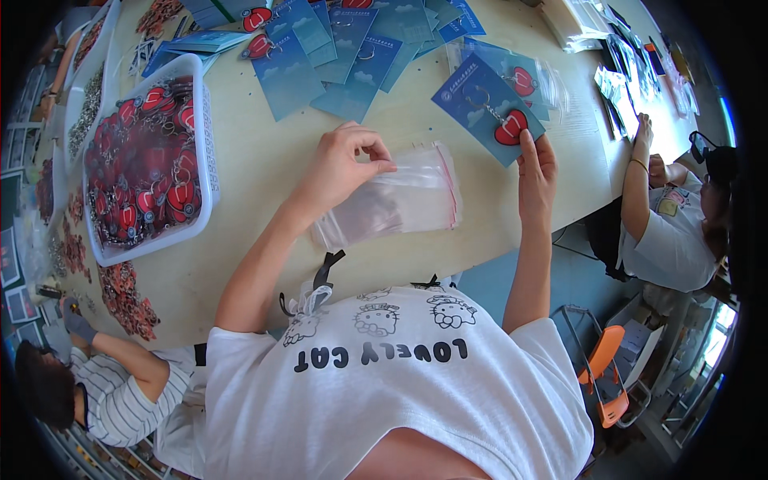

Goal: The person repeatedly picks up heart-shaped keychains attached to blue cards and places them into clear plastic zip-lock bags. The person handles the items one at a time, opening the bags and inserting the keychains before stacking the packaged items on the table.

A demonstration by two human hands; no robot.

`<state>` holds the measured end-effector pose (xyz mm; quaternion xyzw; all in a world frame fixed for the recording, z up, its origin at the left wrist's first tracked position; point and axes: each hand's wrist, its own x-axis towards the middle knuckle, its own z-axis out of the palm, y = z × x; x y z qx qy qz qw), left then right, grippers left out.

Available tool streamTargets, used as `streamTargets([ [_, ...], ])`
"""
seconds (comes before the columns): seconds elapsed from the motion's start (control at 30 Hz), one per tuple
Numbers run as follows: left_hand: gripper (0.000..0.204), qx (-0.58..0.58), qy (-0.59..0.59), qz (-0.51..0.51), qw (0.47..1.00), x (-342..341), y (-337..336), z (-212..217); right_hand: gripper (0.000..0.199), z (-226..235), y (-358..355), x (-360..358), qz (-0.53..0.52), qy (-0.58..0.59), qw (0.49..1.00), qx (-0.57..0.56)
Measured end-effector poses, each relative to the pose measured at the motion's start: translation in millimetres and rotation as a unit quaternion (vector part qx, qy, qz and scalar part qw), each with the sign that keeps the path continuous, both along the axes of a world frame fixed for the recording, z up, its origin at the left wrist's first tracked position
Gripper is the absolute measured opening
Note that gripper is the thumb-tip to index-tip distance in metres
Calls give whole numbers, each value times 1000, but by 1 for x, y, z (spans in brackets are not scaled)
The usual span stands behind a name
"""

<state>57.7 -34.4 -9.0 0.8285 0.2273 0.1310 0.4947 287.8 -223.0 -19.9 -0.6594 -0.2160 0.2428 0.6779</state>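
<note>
Packing workshop: shared table [264, 168], keychain bin [204, 144].

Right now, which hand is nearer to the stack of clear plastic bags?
Left. The left hand pinches the top of the stack of clear plastic bags. The right hand is beside the stack's right end, holding a blue card with a red heart keychain.

Bare table [264, 160] lies open between the white basket [210, 120] and the stack of clear bags [400, 200]; blue cards [344, 56] crowd the far side.
</note>
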Motion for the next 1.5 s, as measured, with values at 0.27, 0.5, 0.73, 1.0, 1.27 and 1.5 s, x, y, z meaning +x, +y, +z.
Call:
streamTargets([
  [0.27, 13, -54, 2, -17, 998, -10, 17, -1, 27, 5, -10, 14, 71, -59, 995, -43],
  [0.5, 14, -37, 13, 26, 999, -14, 14, 21, 29, -2, -12, 13, 57, -64, 993, -81],
  [0.73, 8, -265, -35, 34, 963, -17, 26, 7, 21, 14, 9, 11, 67, -60, 995, -30],
  [1.0, 10, -307, -42, 39, 950, -16, 26, 6, 21, 27, 18, 20, 170, -57, 982, -56],
  [1.27, 11, -326, -35, 16, 945, -15, 27, 5, 20, 50, 21, 28, 272, -136, 951, -54],
  [1.5, 11, -358, -57, 3, 932, -12, 28, 7, 19, 48, 21, 30, 302, -146, 936, -107],
])
